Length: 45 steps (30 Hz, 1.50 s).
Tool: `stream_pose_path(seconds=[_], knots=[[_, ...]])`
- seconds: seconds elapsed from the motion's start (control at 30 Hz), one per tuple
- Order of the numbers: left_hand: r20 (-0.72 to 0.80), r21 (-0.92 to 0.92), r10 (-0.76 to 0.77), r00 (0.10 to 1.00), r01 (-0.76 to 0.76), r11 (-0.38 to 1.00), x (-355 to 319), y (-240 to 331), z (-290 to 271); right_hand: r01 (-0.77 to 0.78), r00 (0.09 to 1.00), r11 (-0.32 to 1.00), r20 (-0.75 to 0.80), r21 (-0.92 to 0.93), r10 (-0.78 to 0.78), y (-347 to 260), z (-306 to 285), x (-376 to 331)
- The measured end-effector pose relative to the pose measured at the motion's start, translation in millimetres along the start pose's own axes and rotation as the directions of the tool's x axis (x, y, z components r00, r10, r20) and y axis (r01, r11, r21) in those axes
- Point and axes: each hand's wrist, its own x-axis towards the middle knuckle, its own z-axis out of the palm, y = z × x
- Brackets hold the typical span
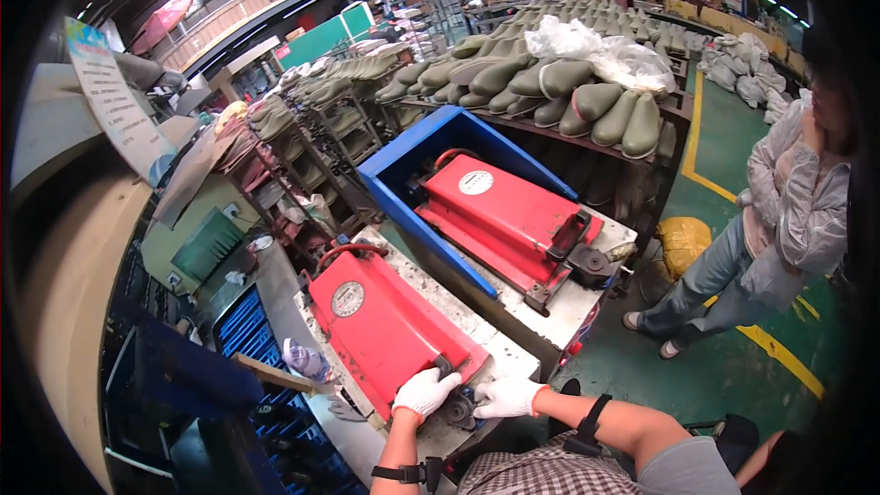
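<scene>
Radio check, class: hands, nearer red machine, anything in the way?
Left gloved hand on nearer red machine, front end. Right gloved hand at black round knob. Nothing visibly blocking either hand.

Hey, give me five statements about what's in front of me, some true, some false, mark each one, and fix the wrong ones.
1. The left hand and right hand wear white gloves. True.
2. Both are at the right machine. False: they are at the near end of the left machine.
3. Clear plastic lies on top of green boots. True.
4. A blue guard stands around the left machine. False: the blue guard stands around the right machine.
5. A yellow bag is near the standing person. True.
</scene>
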Motion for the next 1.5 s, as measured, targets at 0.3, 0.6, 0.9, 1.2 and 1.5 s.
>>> stream_pose_path(seconds=[0.3, 0.6, 0.9, 1.2, 1.5], knots=[[-0.119, -0.071, 0.015, 0.993, -0.024, 0.997, 8, -4, 5, 0.074, 0.988, 0.994, -0.141, 0.078, -0.062, -1, 8, -1], [-0.048, 0.012, 0.020, 0.999, -0.019, 1.000, -17, 25, -8, 0.108, 0.961, 0.990, -0.264, 0.094, -0.080, 9, 23, 13], [-0.043, -0.114, -0.112, 0.993, 0.107, 0.988, -8, 13, 0, 0.091, 0.979, 0.996, -0.185, 0.022, -0.086, 14, 22, 27], [-0.022, -0.071, -0.096, 0.995, 0.094, 0.993, -33, 45, -1, 0.116, 0.986, 0.990, -0.111, -0.080, -0.124, 13, 17, 27], [-0.081, -0.002, -0.024, 0.996, 0.023, 1.000, -9, 18, 2, 0.123, 0.986, 0.990, -0.101, -0.076, -0.130, 19, 21, 32]])
